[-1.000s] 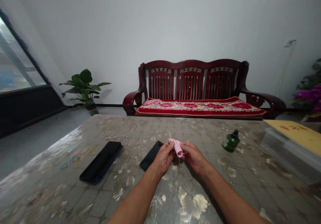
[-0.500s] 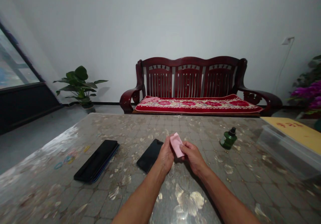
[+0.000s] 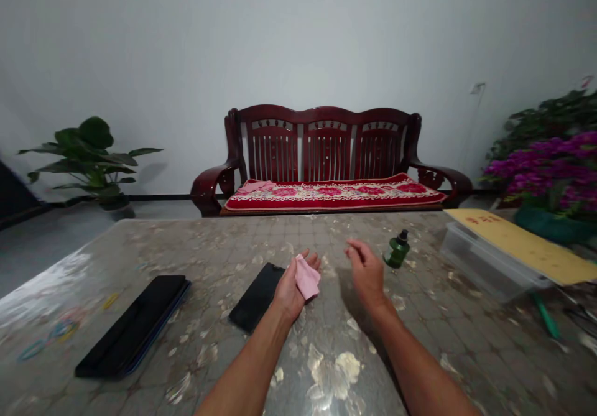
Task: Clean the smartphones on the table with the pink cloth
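Patterned table (image 3: 186, 235) in front of a dark red wooden bench (image 3: 326, 148), pale wall behind. Landmark: the green bottle (image 3: 397, 251). Well left of it, loose coloured bands (image 3: 58, 332), blurred, probably rubber; then a black case (image 3: 133, 326), lying flat. Nearer the bottle, a dark phone-like slab (image 3: 257, 296), just beside the left hand (image 3: 293, 285). Left hand palm up, pink cloth (image 3: 306, 277) resting across palm and fingers. Right hand (image 3: 366, 273) just left of the bottle, fingers loosely curled, holding nothing visible. Right of the bottle, a clear plastic box (image 3: 485, 260) under a yellow sheet (image 3: 522, 242).
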{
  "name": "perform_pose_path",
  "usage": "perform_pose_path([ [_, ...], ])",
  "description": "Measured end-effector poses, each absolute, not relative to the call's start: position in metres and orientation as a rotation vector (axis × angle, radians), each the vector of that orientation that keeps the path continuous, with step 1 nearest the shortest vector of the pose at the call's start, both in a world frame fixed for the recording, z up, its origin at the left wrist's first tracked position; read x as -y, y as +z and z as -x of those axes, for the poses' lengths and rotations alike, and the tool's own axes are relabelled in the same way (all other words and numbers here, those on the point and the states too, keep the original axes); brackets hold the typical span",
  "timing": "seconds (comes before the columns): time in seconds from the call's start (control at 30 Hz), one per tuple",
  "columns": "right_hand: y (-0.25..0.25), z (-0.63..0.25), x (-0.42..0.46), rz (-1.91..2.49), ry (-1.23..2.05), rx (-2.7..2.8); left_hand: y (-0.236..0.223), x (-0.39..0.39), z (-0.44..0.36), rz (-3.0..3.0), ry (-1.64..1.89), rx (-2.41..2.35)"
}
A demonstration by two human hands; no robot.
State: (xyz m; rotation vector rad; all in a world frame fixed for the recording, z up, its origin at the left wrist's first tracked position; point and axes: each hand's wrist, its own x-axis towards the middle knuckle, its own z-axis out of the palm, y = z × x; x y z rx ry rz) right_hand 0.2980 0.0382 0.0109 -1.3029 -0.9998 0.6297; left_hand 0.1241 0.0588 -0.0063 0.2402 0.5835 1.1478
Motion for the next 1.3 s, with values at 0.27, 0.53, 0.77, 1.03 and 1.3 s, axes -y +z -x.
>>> perform_pose_path([
  [0.27, 0.037, -0.432, -0.03, 1.48, -0.32, 0.849, -0.004, -0.058, -0.125, -0.282, 1.181, -0.665],
  [0.53, -0.02, -0.447, -0.044, 1.728, 0.219, 1.065, -0.003, -0.059, -0.122, -0.27, 1.178, -0.654],
  [0.77, -0.023, -0.422, -0.039, 1.911, 0.092, 1.124, -0.006, -0.067, -0.109, -0.16, 1.14, -0.485],
  [1.03, -0.01, -0.334, -0.025, 1.906, 0.158, 1.359, -0.013, -0.067, -0.099, -0.239, 1.117, -0.317],
  [1.3, -0.007, -0.32, -0.02, 1.75, 0.282, 1.417, -0.014, -0.067, -0.103, -0.293, 1.143, -0.401],
])
